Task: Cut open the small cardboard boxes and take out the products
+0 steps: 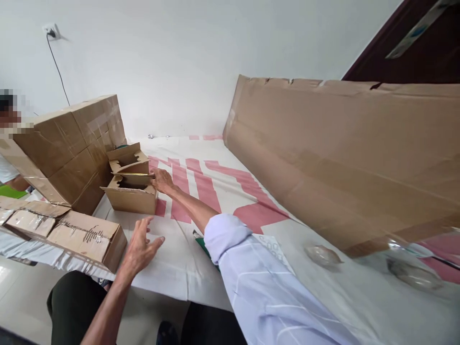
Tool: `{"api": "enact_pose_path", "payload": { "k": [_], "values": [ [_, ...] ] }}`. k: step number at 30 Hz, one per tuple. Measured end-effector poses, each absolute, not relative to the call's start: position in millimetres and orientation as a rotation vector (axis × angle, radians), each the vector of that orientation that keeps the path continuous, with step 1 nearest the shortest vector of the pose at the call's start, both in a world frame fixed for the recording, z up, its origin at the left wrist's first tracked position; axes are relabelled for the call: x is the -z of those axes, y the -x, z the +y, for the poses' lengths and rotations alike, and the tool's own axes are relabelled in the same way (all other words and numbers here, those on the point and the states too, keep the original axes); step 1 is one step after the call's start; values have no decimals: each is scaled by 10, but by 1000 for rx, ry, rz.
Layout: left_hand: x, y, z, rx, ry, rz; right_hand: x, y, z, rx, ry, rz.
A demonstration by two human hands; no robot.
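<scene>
The right hand [163,181] reaches out to the far end of the arm, and its fingers are bent at the right side of two small open boxes; a thin yellowish strip runs along the top between the boxes and ends at those fingers, but I cannot tell if the hand grips the strip, pinches a box edge or only touches it; the left hand [140,247] is wide, with the thumb and fingers spread apart, and it holds nothing; it hangs over the white cloth [172,258], nearer to the person than the boxes are. The front open box [131,200] sits on the cloth, left of the middle, with its top flaps up and its inside dark; the back open box [125,155] stands right behind it, close to a big brown box [72,148] on the left; a row of low boxes [86,237], taped and with dark writing, lies along the near edge, just left of the left hand. Big red marks [194,182] show on the cloth; a huge cardboard piece [341,158] leans on the right; a clear plastic pack [323,255] lies near it; a paper sheet [275,247] with round shapes peeks out by the right sleeve [258,268].
</scene>
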State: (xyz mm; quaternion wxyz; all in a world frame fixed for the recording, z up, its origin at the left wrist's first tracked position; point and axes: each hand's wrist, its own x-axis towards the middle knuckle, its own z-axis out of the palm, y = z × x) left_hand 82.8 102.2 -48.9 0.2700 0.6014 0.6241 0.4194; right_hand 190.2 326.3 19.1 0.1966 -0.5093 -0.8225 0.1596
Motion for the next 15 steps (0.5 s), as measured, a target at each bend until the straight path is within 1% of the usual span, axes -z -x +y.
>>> {"api": "enact_pose_path", "payload": {
  "k": [2,4,6,9,15],
  "values": [
    [814,-890,1208,-1102,-1419,1852,-175,-1977,3188,-468,1374,-2256],
    [972,-856,1494,-1133,-1281,1973,-109,-2148,3034,-504,1294,-2187],
    [1004,-782,1778,-1165,-1216,2031,27,-2406,2798,-524,1193,-2125],
    [969,-687,2122,-1198,-1170,2050,367,-2881,2332,-476,1108,-2078],
    [939,-671,2703,-1272,-1125,2000,1303,-3663,1436,-352,1321,-2000]
  ]
}}
